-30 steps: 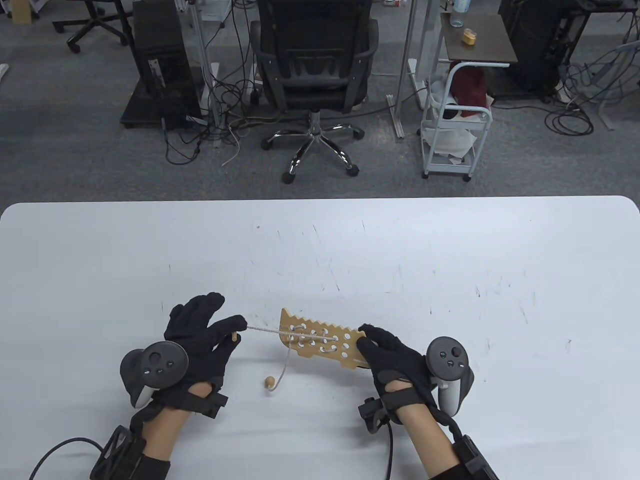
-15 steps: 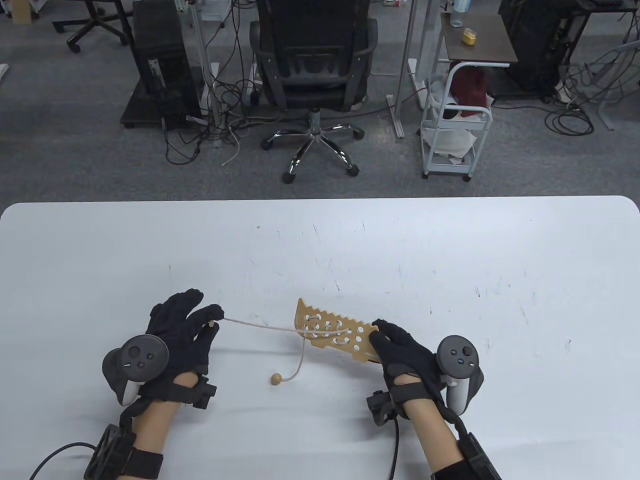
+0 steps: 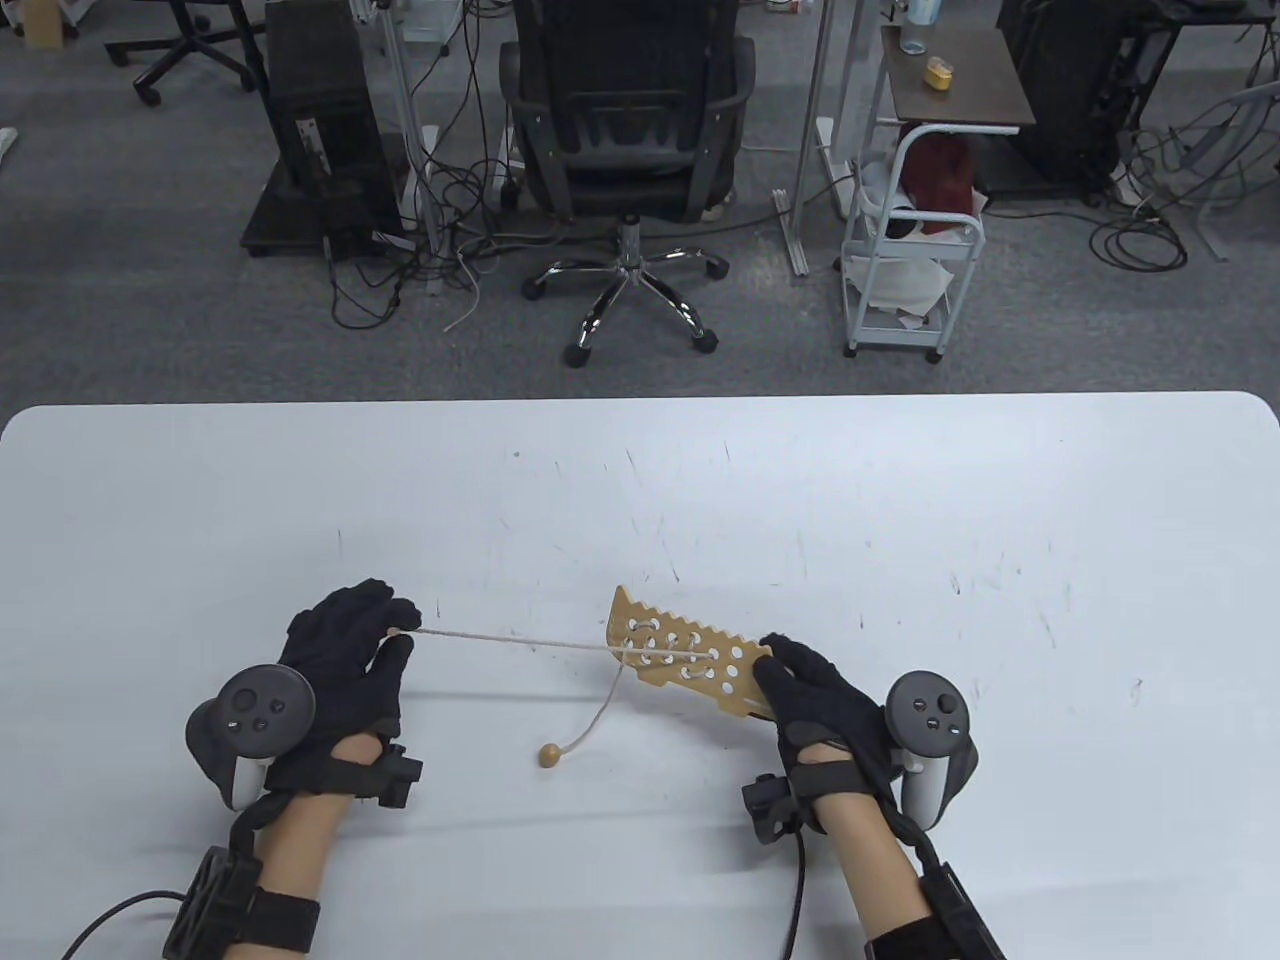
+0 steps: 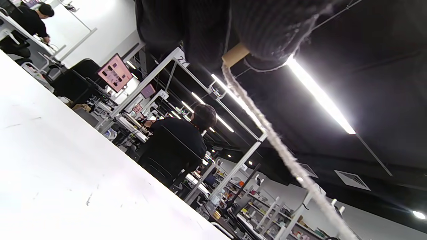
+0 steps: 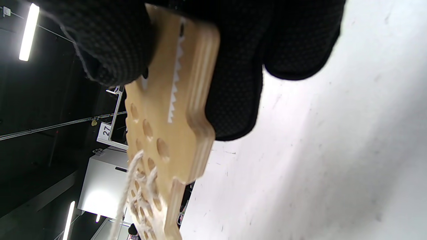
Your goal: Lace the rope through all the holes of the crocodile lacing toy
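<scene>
The left hand (image 3: 345,670) pinches the wooden tip (image 4: 235,54) of the pale braided rope (image 3: 510,640), held taut above the white table (image 3: 640,480) near its front edge, left of centre. The rope runs right to the flat tan wooden crocodile lacing toy with rows of round holes (image 3: 685,660). The right hand (image 3: 820,700) grips the toy's unlaced end, thumb on top and fingers beneath, holding it raised and tilted. The rope's other end hangs from the toy to a wooden bead (image 3: 548,755) resting on the table. The toy looks light and rigid: hold it by a hole-free edge. The rope is soft and limp; steer it only by the stiff tip.
</scene>
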Demonstrator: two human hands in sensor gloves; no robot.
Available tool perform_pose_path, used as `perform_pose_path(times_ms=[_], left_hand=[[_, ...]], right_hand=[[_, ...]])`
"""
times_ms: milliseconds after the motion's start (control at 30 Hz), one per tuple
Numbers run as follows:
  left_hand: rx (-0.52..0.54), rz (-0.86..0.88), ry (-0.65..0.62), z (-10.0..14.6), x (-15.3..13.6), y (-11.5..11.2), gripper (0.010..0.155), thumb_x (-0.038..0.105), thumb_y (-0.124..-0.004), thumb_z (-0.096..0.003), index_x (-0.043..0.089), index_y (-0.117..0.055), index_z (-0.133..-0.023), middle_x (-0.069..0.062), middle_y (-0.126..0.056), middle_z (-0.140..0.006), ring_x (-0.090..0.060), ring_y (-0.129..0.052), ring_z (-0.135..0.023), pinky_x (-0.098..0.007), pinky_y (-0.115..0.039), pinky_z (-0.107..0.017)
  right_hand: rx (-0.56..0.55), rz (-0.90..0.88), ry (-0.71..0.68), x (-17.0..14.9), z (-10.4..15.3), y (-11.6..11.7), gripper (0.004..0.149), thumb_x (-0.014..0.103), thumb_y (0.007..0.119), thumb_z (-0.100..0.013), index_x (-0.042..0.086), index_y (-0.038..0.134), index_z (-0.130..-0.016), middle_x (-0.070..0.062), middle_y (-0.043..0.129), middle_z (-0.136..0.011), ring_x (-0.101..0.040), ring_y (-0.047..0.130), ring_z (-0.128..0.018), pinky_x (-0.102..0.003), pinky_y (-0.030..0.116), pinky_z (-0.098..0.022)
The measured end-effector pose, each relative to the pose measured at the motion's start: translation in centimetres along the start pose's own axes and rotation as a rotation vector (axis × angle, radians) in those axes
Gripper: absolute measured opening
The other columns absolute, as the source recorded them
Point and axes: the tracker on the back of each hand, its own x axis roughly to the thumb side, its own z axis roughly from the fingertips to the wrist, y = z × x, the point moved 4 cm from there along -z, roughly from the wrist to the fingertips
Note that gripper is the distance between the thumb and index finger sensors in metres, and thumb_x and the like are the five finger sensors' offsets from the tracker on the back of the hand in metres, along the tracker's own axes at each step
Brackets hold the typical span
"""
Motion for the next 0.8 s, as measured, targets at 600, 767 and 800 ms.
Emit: perform_pose_path(times_ms=[600, 767, 800], left_hand=[[-0.166, -0.023, -0.178, 0.8, 4.5, -3.2, 0.054, 0.032, -0.084, -0.0412, 0.032, -0.08, -0.095, 0.001, -0.099, -0.078, -0.026, -0.097, -0.071, -0.056, -0.061, -0.074], [-0.209, -0.004, -0.237, 1.3, 5.9, -3.8, 0.055, 0.034, -0.086, -0.0408, 0.031, -0.079, -0.096, 0.001, -0.102, -0.075, -0.025, -0.099, -0.066, -0.056, -0.062, -0.074], [-0.215, 0.002, -0.246, 1.4, 6.2, -3.9, 0.056, 0.034, -0.087, -0.0407, 0.031, -0.079, -0.096, 0.0, -0.102, -0.074, -0.025, -0.1, -0.066, -0.056, -0.062, -0.074]], right_hand=[[0.093, 0.088, -0.16, 2.5, 1.4, 2.7, 0.045, 0.04, 0.087, -0.043, 0.019, 0.086, -0.082, -0.004, 0.105, -0.065, -0.021, 0.111, -0.044, -0.041, 0.088, -0.037], [0.114, 0.102, -0.178, 2.8, 1.7, 3.2, 0.045, 0.04, 0.087, -0.043, 0.018, 0.086, -0.082, -0.004, 0.105, -0.065, -0.021, 0.111, -0.044, -0.041, 0.088, -0.036], [0.117, 0.107, -0.183, 2.9, 1.8, 3.3, 0.045, 0.04, 0.086, -0.043, 0.018, 0.086, -0.082, -0.004, 0.105, -0.065, -0.021, 0.111, -0.044, -0.041, 0.088, -0.036]])
